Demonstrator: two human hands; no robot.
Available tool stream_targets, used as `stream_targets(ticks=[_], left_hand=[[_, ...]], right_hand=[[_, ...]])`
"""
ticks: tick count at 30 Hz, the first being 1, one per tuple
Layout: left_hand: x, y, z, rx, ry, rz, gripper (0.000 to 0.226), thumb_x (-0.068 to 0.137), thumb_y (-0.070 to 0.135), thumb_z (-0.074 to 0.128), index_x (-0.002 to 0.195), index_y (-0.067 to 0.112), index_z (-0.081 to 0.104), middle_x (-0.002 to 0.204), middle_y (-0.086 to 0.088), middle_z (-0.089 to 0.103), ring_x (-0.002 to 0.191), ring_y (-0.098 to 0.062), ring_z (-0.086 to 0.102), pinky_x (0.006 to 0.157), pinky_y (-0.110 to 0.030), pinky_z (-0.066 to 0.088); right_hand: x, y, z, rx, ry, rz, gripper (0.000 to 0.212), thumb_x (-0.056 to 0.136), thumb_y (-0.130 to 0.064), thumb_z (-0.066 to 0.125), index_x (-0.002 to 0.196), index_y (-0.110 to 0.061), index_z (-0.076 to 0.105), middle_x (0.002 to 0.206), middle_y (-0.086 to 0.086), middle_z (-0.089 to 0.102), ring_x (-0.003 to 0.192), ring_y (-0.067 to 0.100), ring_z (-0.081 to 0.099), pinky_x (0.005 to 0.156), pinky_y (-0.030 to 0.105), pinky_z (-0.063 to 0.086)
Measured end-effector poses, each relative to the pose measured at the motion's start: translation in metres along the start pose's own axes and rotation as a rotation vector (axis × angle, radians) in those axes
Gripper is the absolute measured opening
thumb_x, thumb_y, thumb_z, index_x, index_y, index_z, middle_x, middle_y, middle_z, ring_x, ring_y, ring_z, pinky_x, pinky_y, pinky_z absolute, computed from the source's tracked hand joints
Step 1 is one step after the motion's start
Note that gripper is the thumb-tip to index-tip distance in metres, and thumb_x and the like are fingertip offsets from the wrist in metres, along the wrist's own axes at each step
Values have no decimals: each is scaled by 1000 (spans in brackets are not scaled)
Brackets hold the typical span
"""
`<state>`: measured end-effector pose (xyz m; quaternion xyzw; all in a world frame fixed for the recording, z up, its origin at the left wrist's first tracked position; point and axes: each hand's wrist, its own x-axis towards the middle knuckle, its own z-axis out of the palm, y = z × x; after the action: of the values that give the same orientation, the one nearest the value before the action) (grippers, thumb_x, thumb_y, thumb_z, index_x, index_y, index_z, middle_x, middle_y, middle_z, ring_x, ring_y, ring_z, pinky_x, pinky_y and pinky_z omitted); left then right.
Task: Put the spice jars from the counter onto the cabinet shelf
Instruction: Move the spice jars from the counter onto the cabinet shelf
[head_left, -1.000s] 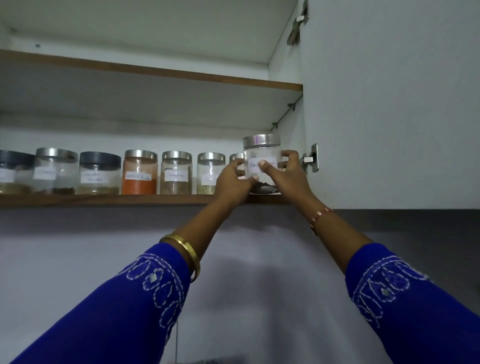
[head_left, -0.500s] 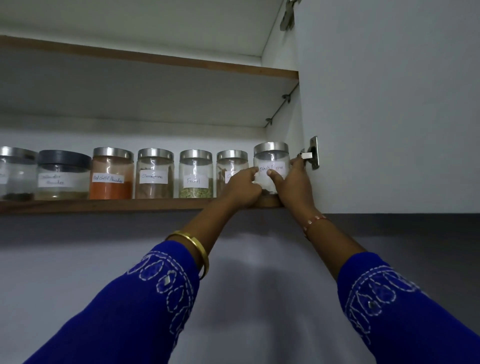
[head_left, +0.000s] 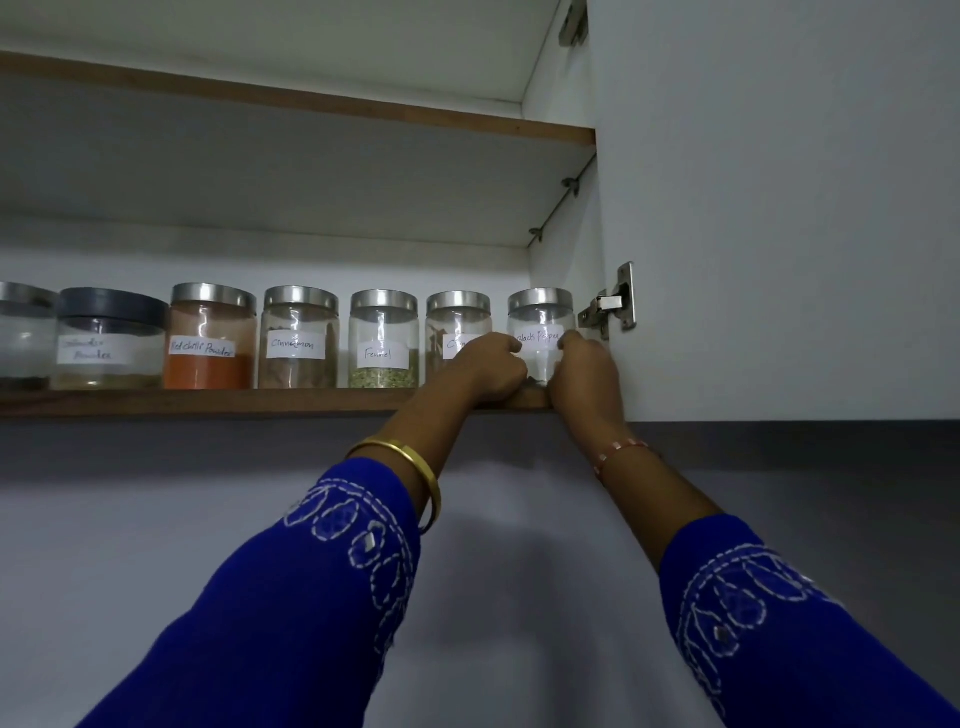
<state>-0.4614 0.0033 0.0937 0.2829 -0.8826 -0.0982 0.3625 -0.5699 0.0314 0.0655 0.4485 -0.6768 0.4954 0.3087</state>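
Both hands hold the black pepper jar at the right end of the cabinet shelf.

The left hand (head_left: 491, 366) and the right hand (head_left: 584, 371) are closed around the lower sides of the black pepper jar (head_left: 540, 338), which stands between them on the shelf (head_left: 208, 402), its base apparently on the board. Just left of the left hand stands a jar (head_left: 457, 332) with its label half hidden, then the fennel jar (head_left: 383, 340) and further jars; to the right of the right hand is the door hinge (head_left: 613, 304). The jar looks like clear glass with a smooth metal lid (head_left: 540, 300), almost empty, so I judge it light, stiff, breakable and a little slippery. The best hold is on the straight sides, low, not on the lid.
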Motion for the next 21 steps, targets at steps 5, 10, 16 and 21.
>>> stream_targets(ticks=[5, 10, 16, 21], left_hand=[[-18, 4, 14, 47, 99, 73, 46, 90, 10, 45, 136, 4, 42, 141, -14, 47, 130, -27, 43, 104, -31, 34], [-42, -12, 28, 172, 248, 229, 45, 85, 2, 46, 130, 2, 49, 130, -17, 56, 120, -30, 50, 102, -37, 40], [-74, -42, 3, 211, 293, 252, 51, 87, 0, 42, 138, 5, 40, 138, -14, 47, 127, -29, 43, 107, -36, 36], [-109, -74, -41, 290, 346, 179, 47, 90, 3, 41, 137, 4, 39, 138, -15, 47, 128, -30, 42, 106, -37, 37]], right_hand=[[-6, 5, -3, 1, -47, -43, 26, 90, -2, 48, 113, 6, 58, 113, 26, 56, 104, 36, 55, 80, 33, 42], [-26, 7, -8, 5, -106, -167, 29, 91, 1, 46, 117, 7, 58, 118, 26, 58, 111, 35, 53, 91, 33, 38], [-54, 0, -14, -98, -221, -246, 43, 95, -9, 44, 137, 2, 40, 139, 21, 45, 131, 33, 38, 110, 39, 26], [-75, -34, -18, -122, -237, -305, 47, 97, -18, 43, 139, 0, 36, 146, 21, 36, 137, 33, 31, 115, 40, 23]])
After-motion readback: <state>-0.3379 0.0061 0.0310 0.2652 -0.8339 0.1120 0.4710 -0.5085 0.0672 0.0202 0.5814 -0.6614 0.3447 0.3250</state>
